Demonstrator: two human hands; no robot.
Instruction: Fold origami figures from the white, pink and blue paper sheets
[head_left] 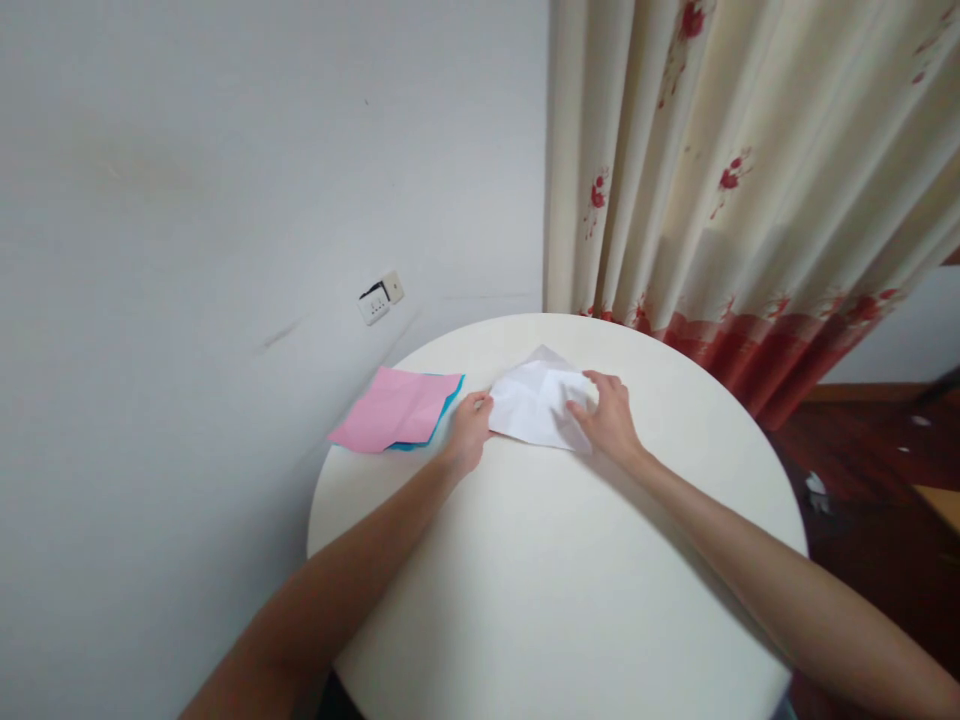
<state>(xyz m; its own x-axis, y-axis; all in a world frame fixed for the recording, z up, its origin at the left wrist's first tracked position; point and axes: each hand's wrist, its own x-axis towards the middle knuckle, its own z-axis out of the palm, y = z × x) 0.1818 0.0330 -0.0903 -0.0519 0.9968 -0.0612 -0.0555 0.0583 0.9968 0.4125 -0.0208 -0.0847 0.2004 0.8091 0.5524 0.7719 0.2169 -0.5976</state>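
A creased white sheet of paper (532, 400) lies on the round white table (555, 560), its far corner pointing toward the wall. My left hand (469, 430) pinches the left edge of this sheet between thumb and fingers. At the sheet's right side, my right hand (611, 415) has its thumb and fingers apart, curved around the edge and touching the paper. Left of my left hand rests a pink sheet of paper (397, 408) with fold lines, on top of a blue sheet (448, 405) that shows along its right and lower edges.
A pale wall with a socket (373, 305) runs along the table's left side. Behind the table hangs a cream curtain (675, 180) with red flowers. On the dark floor at the right lies a small crumpled white thing (816, 487).
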